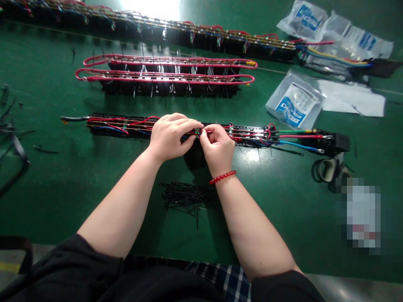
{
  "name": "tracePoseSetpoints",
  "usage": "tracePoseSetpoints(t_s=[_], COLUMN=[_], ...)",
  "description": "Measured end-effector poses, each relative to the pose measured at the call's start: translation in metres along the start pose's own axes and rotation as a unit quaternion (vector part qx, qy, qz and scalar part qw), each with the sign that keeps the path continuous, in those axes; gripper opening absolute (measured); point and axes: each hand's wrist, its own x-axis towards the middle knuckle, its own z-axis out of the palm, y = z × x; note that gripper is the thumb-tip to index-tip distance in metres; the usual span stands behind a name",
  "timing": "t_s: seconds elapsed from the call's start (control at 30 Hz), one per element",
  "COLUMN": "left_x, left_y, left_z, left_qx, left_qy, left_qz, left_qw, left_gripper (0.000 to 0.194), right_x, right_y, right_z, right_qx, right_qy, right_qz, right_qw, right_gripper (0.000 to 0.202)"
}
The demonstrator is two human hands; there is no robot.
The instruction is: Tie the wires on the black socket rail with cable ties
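Observation:
A long black strip (pixel 135 126) with red, blue and yellow wires lies across the green table. My left hand (pixel 173 136) rests over its middle, thumb and forefinger curved around a small green part. Just to the right, my right hand (pixel 218 144), with a red bead bracelet (pixel 223 177) on the wrist, has its fingers pinched at the wires; what lies between the fingertips is too small to make out. Green, red and blue cables (pixel 299 144) leave the strip's right end. Below my hands lies a pile of black cable ties (pixel 185 196).
Two shorter assemblies with red loops (pixel 170 77) lie behind the strip, and a longer wired strip (pixel 189 35) runs beyond them. Plastic bags (pixel 296 100) and white paper (pixel 352 98) are at the right, scissors (pixel 333 170) nearer. Black scraps (pixel 19 147) lie left.

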Motion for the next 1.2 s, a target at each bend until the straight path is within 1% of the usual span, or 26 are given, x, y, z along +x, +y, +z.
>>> tracePoseSetpoints(t_s=[0.13, 0.3, 0.37, 0.6, 0.83, 1.03, 1.2], left_x=[0.0, 0.001, 0.002, 0.001, 0.0, 0.0, -0.001], left_y=[-0.001, -0.001, -0.001, 0.0, -0.001, -0.001, -0.002], left_z=[0.001, 0.005, 0.005, 0.004, 0.003, 0.003, 0.003], left_qx=[0.005, 0.028, 0.034, 0.028, 0.013, 0.012, 0.007], left_qy=[-0.002, 0.018, 0.018, 0.015, 0.007, 0.01, 0.015], left_qz=[0.008, -0.017, -0.018, -0.008, -0.002, 0.002, 0.005], left_qw=[1.0, 0.999, 0.999, 0.999, 1.0, 1.0, 1.0], left_gripper=[0.035, 0.036, 0.034, 0.031, 0.032, 0.035, 0.037], right_x=[0.0, 0.0, 0.0, 0.001, 0.0, 0.001, 0.002], right_y=[-0.001, 0.002, 0.003, 0.002, 0.002, 0.007, 0.01], right_z=[-0.001, -0.002, -0.001, 0.0, 0.0, 0.0, 0.001], right_qx=[0.007, 0.048, 0.055, 0.026, 0.014, 0.026, 0.059], right_qy=[-0.004, -0.017, -0.018, -0.002, -0.005, -0.011, -0.028], right_qz=[0.004, 0.02, 0.021, -0.001, -0.009, -0.022, -0.002], right_qw=[1.0, 0.999, 0.998, 1.0, 1.0, 0.999, 0.998], right_gripper=[0.013, 0.016, 0.018, 0.017, 0.015, 0.016, 0.015])
